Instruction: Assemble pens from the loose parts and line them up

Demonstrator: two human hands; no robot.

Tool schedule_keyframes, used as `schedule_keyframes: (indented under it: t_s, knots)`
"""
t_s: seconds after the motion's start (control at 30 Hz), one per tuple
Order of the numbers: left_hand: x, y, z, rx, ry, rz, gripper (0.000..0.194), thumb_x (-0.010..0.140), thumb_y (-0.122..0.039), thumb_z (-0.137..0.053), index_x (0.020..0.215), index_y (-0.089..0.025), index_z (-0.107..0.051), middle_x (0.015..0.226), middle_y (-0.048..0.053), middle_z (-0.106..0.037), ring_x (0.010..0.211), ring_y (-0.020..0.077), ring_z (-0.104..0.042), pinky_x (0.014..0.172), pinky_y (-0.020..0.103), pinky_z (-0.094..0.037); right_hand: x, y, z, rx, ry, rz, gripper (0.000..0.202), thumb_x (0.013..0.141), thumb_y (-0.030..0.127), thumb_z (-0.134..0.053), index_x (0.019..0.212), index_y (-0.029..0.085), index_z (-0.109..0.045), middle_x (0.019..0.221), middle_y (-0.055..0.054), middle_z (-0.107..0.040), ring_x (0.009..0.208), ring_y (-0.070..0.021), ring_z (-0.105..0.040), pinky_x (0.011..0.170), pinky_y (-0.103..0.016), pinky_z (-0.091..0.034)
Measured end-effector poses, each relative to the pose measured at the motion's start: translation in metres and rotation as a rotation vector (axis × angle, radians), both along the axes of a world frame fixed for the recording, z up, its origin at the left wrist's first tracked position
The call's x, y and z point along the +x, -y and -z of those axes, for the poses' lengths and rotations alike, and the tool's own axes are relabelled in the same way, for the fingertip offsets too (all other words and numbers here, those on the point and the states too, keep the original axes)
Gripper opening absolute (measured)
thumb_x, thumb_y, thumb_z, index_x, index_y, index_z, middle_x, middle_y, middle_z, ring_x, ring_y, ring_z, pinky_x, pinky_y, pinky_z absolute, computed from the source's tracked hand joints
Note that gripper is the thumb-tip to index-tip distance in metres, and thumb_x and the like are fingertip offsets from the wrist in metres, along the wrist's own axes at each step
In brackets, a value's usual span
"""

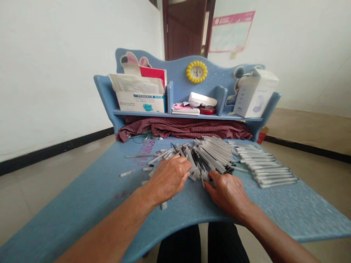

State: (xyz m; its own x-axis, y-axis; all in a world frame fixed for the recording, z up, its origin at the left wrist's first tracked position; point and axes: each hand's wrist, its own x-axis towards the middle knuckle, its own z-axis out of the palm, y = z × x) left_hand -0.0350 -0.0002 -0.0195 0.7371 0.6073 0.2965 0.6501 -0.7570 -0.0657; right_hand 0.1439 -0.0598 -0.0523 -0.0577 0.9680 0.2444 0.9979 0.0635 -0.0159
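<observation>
My left hand [171, 174] is closed at the left of a heap of pen parts, its fingertips turned down; what they hold, if anything, is hidden. At the heap's near edge, my right hand [227, 189] pinches a small translucent pen cap [203, 176] between thumb and forefinger. Past both hands fans a pile of clear pen barrels [215, 149], with dark pen pieces [197, 156] among them. Loose white caps [127, 173] lie scattered to the left. A row of pens [270, 166] lies side by side on the right.
The blue desk [90, 204] curves inward at my lap. Along its back runs a shelf [189, 116] carrying a mask box [141, 102], a red tin [207, 110] and a white box [255, 95]. Bunched checked cloth [186, 128] fills the gap below. A yellow clock [196, 72] hangs above.
</observation>
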Motion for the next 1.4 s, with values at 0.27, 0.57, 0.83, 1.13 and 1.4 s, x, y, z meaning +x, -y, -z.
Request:
schedule_keyframes:
  t_s: [0.27, 0.57, 0.83, 1.13, 1.4]
  knots:
    - [-0.001, 0.002, 0.000, -0.004, -0.001, -0.005, 0.010, 0.085, -0.019, -0.051, 0.084, -0.016, -0.060, 0.088, 0.007, -0.062, 0.084, 0.0212, -0.056, 0.075, 0.034, -0.047, -0.002, -0.002, 0.004, 0.041, 0.008, 0.000, 0.021, 0.087, 0.029, -0.045, 0.077, 0.020, -0.060, 0.064, -0.007, -0.070, 0.064, -0.0250, -0.069, 0.049, -0.028, -0.027]
    - [0.000, -0.001, -0.001, -0.042, -0.009, -0.001, 0.011, 0.085, -0.018, -0.050, 0.086, -0.016, -0.061, 0.088, 0.008, -0.061, 0.086, 0.0218, -0.057, 0.077, 0.035, -0.047, 0.031, 0.023, 0.018, 0.057, -0.089, 0.117, 0.027, 0.082, 0.036, -0.055, 0.104, 0.021, -0.058, 0.060, 0.000, -0.069, 0.063, -0.0238, -0.068, 0.053, -0.028, -0.032]
    - [0.003, -0.002, -0.001, -0.070, -0.018, 0.009, 0.012, 0.085, -0.018, -0.050, 0.086, -0.016, -0.062, 0.088, 0.008, -0.062, 0.087, 0.0218, -0.057, 0.079, 0.035, -0.047, 0.034, 0.022, 0.010, -0.006, -0.063, 0.129, 0.022, 0.085, 0.039, -0.050, 0.090, 0.022, -0.063, 0.063, -0.004, -0.070, 0.064, -0.0232, -0.068, 0.053, -0.028, -0.030]
    - [0.001, -0.003, -0.001, -0.052, -0.012, 0.015, 0.013, 0.086, -0.018, -0.050, 0.086, -0.015, -0.062, 0.087, 0.007, -0.062, 0.087, 0.0216, -0.057, 0.079, 0.035, -0.047, 0.020, 0.012, -0.001, -0.081, -0.017, 0.107, 0.021, 0.087, 0.032, -0.047, 0.080, 0.021, -0.064, 0.071, -0.008, -0.072, 0.073, -0.0249, -0.070, 0.054, -0.027, -0.031]
    - [0.002, -0.002, 0.000, -0.034, -0.004, 0.024, 0.010, 0.085, -0.018, -0.051, 0.086, -0.016, -0.061, 0.086, 0.007, -0.062, 0.086, 0.0215, -0.057, 0.078, 0.035, -0.047, 0.019, 0.012, 0.002, -0.064, -0.037, 0.123, 0.020, 0.087, 0.032, -0.046, 0.091, 0.021, -0.063, 0.068, -0.008, -0.071, 0.072, -0.0264, -0.069, 0.054, -0.028, -0.033]
